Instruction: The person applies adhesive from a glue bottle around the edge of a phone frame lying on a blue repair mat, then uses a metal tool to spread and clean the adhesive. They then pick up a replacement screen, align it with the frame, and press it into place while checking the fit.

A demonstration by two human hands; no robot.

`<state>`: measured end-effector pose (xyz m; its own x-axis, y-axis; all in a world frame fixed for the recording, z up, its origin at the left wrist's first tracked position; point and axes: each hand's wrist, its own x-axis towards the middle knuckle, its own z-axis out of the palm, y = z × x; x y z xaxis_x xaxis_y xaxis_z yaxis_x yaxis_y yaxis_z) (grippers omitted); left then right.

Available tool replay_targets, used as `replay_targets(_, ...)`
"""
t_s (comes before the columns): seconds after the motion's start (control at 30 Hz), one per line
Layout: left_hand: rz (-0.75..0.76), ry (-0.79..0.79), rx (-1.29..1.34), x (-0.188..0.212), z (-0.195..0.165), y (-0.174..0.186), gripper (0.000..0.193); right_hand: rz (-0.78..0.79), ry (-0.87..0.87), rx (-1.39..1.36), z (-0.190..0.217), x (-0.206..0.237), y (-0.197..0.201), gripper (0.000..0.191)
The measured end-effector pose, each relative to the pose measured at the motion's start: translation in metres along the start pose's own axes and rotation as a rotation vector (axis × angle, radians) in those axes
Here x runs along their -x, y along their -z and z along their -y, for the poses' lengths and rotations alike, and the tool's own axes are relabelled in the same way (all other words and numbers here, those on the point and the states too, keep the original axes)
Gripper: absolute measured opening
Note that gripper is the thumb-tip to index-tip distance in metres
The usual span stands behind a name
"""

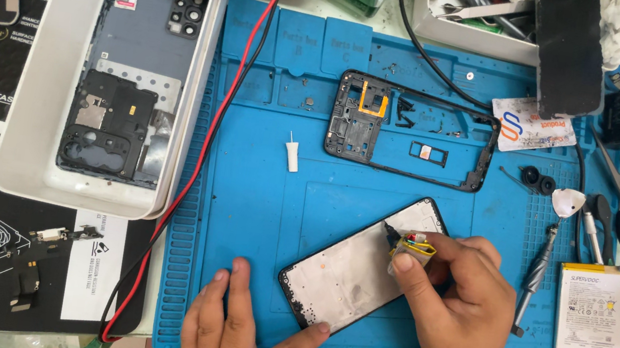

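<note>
Directly below the head camera, I observed a phone screen assembly (pixel 357 272) lying face down and set diagonally on the blue repair mat (pixel 256 215). My left hand (pixel 239 332) rested flat on the mat, fingers spread and unclenched, with the thumb tip touching the assembly's lower edge; it gripped nothing. My right hand (pixel 460 312) was closed, thumb and fingers pinched together on a small part with yellow tape and thin wires (pixel 412 250), held against the assembly's upper right area. A dark tip protruded just beside that part; I could not tell what it belonged to.

Further up the mat lay a black phone mid-frame (pixel 411 130), well apart from both hands, with a small white nozzle tip (pixel 293 153) to its left. A white tray (pixel 21 158) at the left held a phone back with exposed boards (pixel 135 69). A red cable (pixel 209 144) ran along the mat's left edge. A screwdriver (pixel 533 282) and a battery (pixel 591 309) lay near the right hand.
</note>
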<state>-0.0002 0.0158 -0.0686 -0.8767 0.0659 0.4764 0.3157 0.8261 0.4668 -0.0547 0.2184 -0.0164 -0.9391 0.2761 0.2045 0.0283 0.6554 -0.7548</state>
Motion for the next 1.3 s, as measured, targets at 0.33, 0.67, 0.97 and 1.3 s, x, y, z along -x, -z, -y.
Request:
replay_targets(0.33, 0.045, 0.015, -0.015, 0.0007, -0.0015, 0.0015, 0.055, -0.034, -0.065, 0.007, -0.0030, 0.0004, 0.0007, 0.028)
replay_targets(0.67, 0.036, -0.012, -0.015, 0.0006, 0.0012, -0.0003, 0.056, -0.030, -0.036, -0.002, -0.0060, -0.0010, 0.0012, 0.027)
replay_targets(0.97, 0.061, 0.013, -0.031, 0.0005, -0.0010, 0.0012, 0.055, 0.007, 0.017, -0.016, -0.0071, -0.0016, 0.0025, 0.028)
replay_targets(1.3, 0.027, -0.026, -0.044, -0.0014, 0.0013, -0.0007, 0.056, -0.053, -0.088, -0.037, -0.0089, -0.0012, 0.0006, 0.026)
